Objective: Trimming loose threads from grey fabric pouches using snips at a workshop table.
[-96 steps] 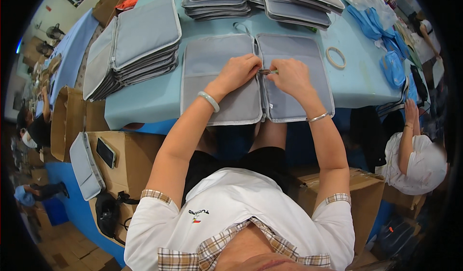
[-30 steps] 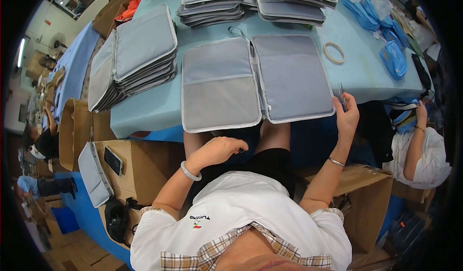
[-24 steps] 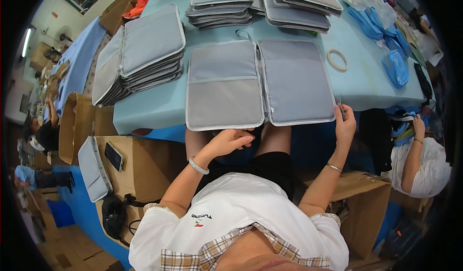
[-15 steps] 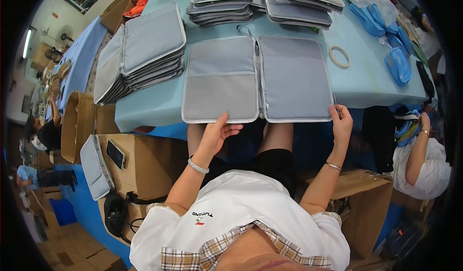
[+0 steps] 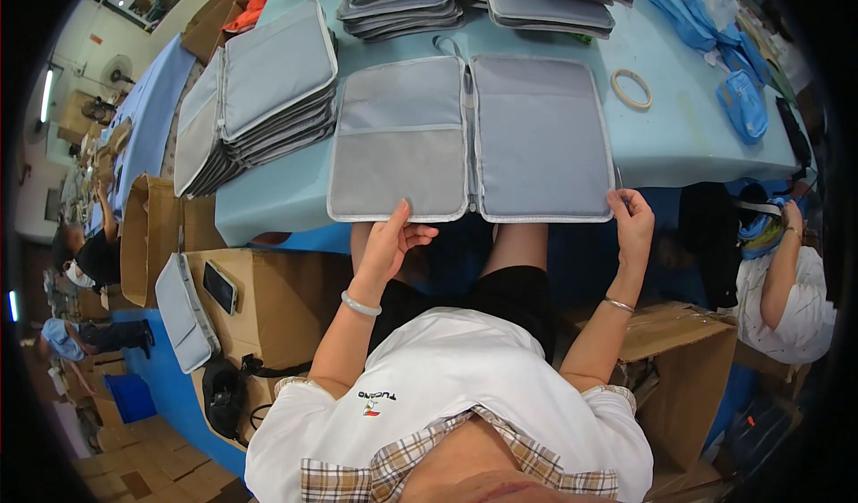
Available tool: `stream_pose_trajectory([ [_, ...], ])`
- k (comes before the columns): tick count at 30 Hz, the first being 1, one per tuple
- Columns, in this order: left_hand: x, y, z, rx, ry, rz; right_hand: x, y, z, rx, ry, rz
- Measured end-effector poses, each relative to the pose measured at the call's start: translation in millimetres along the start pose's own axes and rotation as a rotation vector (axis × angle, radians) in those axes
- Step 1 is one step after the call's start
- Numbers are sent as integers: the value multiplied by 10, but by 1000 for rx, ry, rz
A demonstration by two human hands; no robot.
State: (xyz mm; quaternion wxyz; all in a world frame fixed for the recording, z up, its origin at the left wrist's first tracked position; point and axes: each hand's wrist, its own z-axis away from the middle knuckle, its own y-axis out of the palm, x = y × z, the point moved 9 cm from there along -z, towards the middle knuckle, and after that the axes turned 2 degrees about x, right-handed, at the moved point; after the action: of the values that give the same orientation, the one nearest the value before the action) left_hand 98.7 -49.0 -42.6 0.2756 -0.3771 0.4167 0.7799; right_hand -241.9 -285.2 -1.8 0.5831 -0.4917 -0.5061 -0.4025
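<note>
A grey zippered case [image 5: 541,136] lies spread open at the table's near edge, its two panels side by side with a spine between them. The left panel has a pocket across its lower half. My left hand [image 5: 393,241] grips the left panel's near edge, thumb on top and fingers curled beneath. At the right panel's near corner, my right hand [image 5: 632,217] pinches with thumb and forefinger. Whether it holds the fabric edge or a zipper end there is too small to tell. A thin loop [image 5: 447,45] sticks out from the spine's far end.
Stacks of similar grey cases stand left [image 5: 277,74] and at the back [image 5: 402,2] of the blue-covered table [image 5: 679,145]. A tape roll [image 5: 631,89] and blue pouches [image 5: 742,105] lie right. A cardboard box [image 5: 277,302] bears a phone [image 5: 220,287]. Another person [image 5: 782,297] sits at right.
The view has shifted slightly, and the case appears a little farther left and up in it. Both hands keep their places at its near edge.
</note>
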Motion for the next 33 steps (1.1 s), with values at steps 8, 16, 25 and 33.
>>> stream_pose_trajectory([
  [8, 19, 255, 156, 166, -195, -306, -15, 0, 16, 0, 40, 10],
  [16, -487, 888, 286, 309, 155, -898, -60, 0, 15, -7, 49, -19],
  [25, -1025, 1455, -193, 289, 1064, -1526, -15, 39, 22, 2, 31, -29],
  [33, -946, 1529, -239, 471, 1148, -1655, -35, 27, 9, 10, 33, -25],
])
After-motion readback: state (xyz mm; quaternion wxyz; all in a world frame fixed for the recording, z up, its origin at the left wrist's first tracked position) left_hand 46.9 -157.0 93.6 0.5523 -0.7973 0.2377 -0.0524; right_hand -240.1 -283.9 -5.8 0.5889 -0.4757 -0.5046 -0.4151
